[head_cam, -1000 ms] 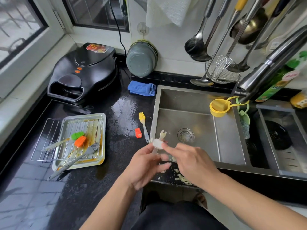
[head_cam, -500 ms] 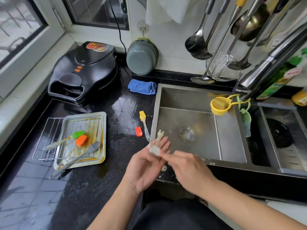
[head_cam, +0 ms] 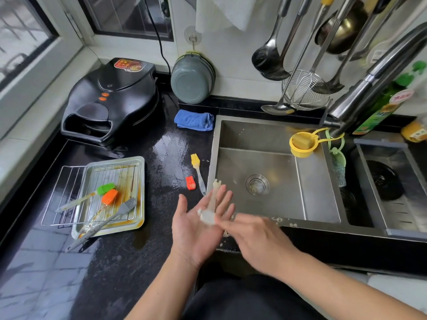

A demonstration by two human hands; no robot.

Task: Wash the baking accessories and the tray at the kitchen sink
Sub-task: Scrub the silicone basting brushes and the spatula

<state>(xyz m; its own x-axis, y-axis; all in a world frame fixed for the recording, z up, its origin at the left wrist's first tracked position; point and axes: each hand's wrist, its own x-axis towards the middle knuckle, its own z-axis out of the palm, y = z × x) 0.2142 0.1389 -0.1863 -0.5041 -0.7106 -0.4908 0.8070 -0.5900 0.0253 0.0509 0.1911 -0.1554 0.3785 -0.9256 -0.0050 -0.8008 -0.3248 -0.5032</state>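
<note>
At the front edge of the sink (head_cam: 258,144), the left hand (head_cam: 198,225) lay palm up with its fingers straight, and a clear brush handle (head_cam: 211,204), without its head, rested along the palm and fingers. The right hand (head_cam: 256,241) was just beside it, blurred, its fingertips touching the soapy lower end of the handle; whether those fingers were pinching or only rubbing, I could not tell. The step seemed to be the soaping of this one accessory by hand. The next move probably called for rinsing it under the tap (head_cam: 374,84), which showed no running water. On the wet black worktop (head_cam: 143,262), a yellow brush (head_cam: 197,169) and a loose red brush head (head_cam: 190,183) lay between the sink and the tray (head_cam: 138,225). The greasy tray stood well to the left with a wire rack (head_cam: 67,195) in it, and a green brush (head_cam: 101,191), an orange brush (head_cam: 108,197) and a grey brush (head_cam: 122,209) lay on top, all apparently unwashed. Behind were a black electric griddle (head_cam: 111,100), a blue cloth (head_cam: 194,120), and ladles (head_cam: 270,58) hanging on the tiled wall.
</note>
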